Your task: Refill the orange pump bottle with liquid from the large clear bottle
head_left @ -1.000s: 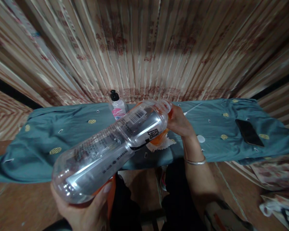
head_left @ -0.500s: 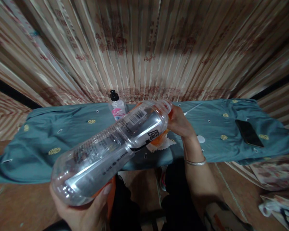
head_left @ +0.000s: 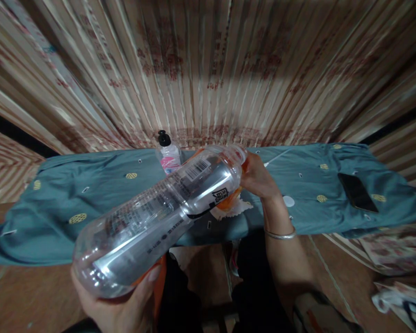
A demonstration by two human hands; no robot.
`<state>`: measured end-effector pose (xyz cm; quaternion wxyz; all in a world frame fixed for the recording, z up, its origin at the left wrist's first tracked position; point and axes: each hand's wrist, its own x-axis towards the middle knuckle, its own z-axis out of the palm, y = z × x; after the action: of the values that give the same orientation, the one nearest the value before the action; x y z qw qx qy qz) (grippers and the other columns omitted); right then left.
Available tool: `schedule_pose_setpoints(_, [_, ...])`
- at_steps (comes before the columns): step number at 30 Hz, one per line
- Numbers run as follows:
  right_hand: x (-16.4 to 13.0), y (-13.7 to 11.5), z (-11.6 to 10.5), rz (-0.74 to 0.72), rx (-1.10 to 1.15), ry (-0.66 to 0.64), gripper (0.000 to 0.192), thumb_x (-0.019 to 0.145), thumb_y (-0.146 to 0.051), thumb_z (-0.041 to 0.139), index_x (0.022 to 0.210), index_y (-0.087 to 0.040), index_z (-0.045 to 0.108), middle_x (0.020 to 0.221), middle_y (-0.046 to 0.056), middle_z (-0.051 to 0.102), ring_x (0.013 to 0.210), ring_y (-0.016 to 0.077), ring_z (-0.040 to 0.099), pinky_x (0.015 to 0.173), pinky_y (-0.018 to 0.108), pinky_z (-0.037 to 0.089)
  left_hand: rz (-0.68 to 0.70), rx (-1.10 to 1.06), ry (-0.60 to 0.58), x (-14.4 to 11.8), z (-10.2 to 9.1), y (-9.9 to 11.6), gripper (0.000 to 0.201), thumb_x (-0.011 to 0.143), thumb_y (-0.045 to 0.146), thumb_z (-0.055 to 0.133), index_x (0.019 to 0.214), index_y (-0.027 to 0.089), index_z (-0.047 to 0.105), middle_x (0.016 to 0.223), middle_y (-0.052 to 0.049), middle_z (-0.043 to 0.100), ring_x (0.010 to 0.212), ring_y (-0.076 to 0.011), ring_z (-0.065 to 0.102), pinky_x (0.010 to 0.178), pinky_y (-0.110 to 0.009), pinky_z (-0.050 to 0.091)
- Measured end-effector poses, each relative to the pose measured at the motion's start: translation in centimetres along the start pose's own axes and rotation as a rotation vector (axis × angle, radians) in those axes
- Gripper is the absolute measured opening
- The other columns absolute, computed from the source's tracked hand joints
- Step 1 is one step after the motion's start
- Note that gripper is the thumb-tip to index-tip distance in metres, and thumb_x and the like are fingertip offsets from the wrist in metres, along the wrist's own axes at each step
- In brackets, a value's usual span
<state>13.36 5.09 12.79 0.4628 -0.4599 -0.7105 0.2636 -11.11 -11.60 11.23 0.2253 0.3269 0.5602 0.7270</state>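
Observation:
A large clear plastic bottle (head_left: pixel 152 212) with dark printing and a barcode slants across the view, its open mouth toward the upper right. My left hand (head_left: pixel 119 303) is closed around its base, thumb on the near side. At the neck end, my right hand (head_left: pixel 258 175) is closed on the bottle, its fingers mostly hidden behind the neck. Behind and below the bottle shows an orange thing (head_left: pixel 230 203) with a pale zigzag-edged wrapper (head_left: pixel 237 209). Another bottle (head_left: pixel 169 157), small with a black cap and pink label, stands just beyond the large one.
A green patterned cloth (head_left: pixel 104 194) covers the narrow table. A black phone (head_left: pixel 358 192) lies at the right, with a white disc (head_left: pixel 289 201) and a thin white stick (head_left: pixel 276 157) nearer my right hand. A pleated curtain (head_left: pixel 211 74) hangs behind the table.
The view has shifted very slightly. Both hands and the large bottle keep nearly the same positions.

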Motion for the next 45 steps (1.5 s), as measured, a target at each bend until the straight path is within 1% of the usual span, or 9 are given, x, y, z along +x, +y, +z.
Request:
schedule_pose_setpoints(4, [0.02, -0.17, 0.01, 0.003, 0.014, -0.004, 0.037, 0.078, -0.051, 0.081, 0.098, -0.022, 0.072, 0.093, 0.004, 0.079, 0.088, 0.0267, 0.072, 0.090, 0.044, 0.057, -0.037, -0.061, 0.043, -0.03, 0.26, 0.09, 0.073, 0.044, 0.022, 0.101, 0.110, 0.028, 0.069, 0.105, 0.000, 0.069, 0.100, -0.0227, 0.066, 0.094, -0.034, 0.055])
schedule_pose_setpoints(9, [0.04, -0.15, 0.03, -0.018, -0.003, 0.008, 0.037, 0.079, -0.053, 0.080, 0.097, -0.022, 0.072, 0.093, 0.005, 0.080, 0.088, 0.0264, 0.073, 0.088, 0.042, 0.058, -0.036, -0.051, 0.048, 0.08, 0.23, 0.03, 0.075, 0.043, 0.022, 0.101, 0.111, 0.029, 0.069, 0.106, 0.000, 0.068, 0.102, -0.0226, 0.065, 0.100, -0.035, 0.053])
schedule_pose_setpoints(15, [-0.01, 0.11, 0.00, -0.006, 0.012, -0.007, 0.037, 0.078, -0.050, 0.080, 0.099, -0.021, 0.073, 0.095, 0.005, 0.079, 0.088, 0.0258, 0.073, 0.086, 0.041, 0.057, -0.032, -0.076, 0.043, 0.20, 0.33, 0.12, 0.073, 0.043, 0.020, 0.100, 0.109, 0.028, 0.070, 0.103, 0.001, 0.069, 0.089, -0.0185, 0.063, 0.087, -0.029, 0.055])
schedule_pose_setpoints(19, [0.00, 0.00, 0.01, -0.012, 0.015, 0.002, 0.036, 0.079, -0.048, 0.080, 0.100, -0.020, 0.073, 0.095, 0.005, 0.080, 0.087, 0.0257, 0.073, 0.086, 0.041, 0.057, -0.019, -0.082, 0.042, 0.16, 0.55, 0.35, 0.073, 0.043, 0.019, 0.100, 0.109, 0.029, 0.071, 0.102, 0.001, 0.070, 0.087, -0.0178, 0.064, 0.080, -0.026, 0.056])
schedule_pose_setpoints(26, [0.05, -0.12, -0.04, -0.021, 0.024, -0.006, 0.033, 0.080, -0.046, 0.079, 0.099, -0.020, 0.073, 0.090, 0.004, 0.077, 0.084, 0.0246, 0.071, 0.084, 0.040, 0.056, -0.013, -0.070, 0.043, 0.16, 0.50, 0.32, 0.072, 0.042, 0.020, 0.099, 0.108, 0.029, 0.071, 0.102, 0.002, 0.071, 0.089, -0.0185, 0.068, 0.079, -0.024, 0.057])
schedule_pose_setpoints(31, [0.07, -0.14, -0.04, -0.001, 0.042, -0.018, 0.036, 0.079, -0.048, 0.080, 0.102, -0.021, 0.073, 0.095, 0.004, 0.079, 0.088, 0.0255, 0.072, 0.086, 0.040, 0.057, -0.018, -0.086, 0.042, 0.08, 0.50, 0.39, 0.074, 0.042, 0.017, 0.097, 0.111, 0.031, 0.071, 0.104, 0.002, 0.070, 0.088, -0.0173, 0.066, 0.080, -0.024, 0.057])
schedule_pose_setpoints(34, [0.07, -0.13, -0.04, 0.017, 0.032, -0.011, 0.038, 0.078, -0.048, 0.081, 0.103, -0.021, 0.073, 0.096, 0.005, 0.079, 0.089, 0.0260, 0.072, 0.087, 0.041, 0.057, -0.035, -0.079, 0.038, 0.01, 0.52, 0.46, 0.077, 0.043, 0.017, 0.097, 0.114, 0.030, 0.070, 0.107, 0.001, 0.070, 0.093, -0.0178, 0.068, 0.084, -0.023, 0.057])
schedule_pose_setpoints(40, [0.09, -0.16, -0.18, 0.005, 0.003, -0.033, 0.034, 0.080, -0.046, 0.079, 0.103, -0.022, 0.073, 0.093, 0.004, 0.077, 0.085, 0.0257, 0.071, 0.087, 0.043, 0.057, -0.051, -0.051, 0.042, -0.08, 0.60, 0.49, 0.075, 0.044, 0.021, 0.098, 0.112, 0.029, 0.068, 0.108, 0.000, 0.069, 0.100, -0.0220, 0.067, 0.092, -0.031, 0.057])
schedule_pose_setpoints(45, [0.04, -0.16, -0.22, 0.010, 0.007, -0.039, 0.035, 0.080, -0.046, 0.081, 0.106, -0.025, 0.073, 0.098, 0.004, 0.078, 0.090, 0.0278, 0.073, 0.090, 0.044, 0.059, -0.037, -0.055, 0.037, -0.02, 0.35, 0.22, 0.075, 0.043, 0.021, 0.099, 0.110, 0.028, 0.067, 0.108, 0.000, 0.067, 0.098, -0.0228, 0.065, 0.098, -0.037, 0.055])
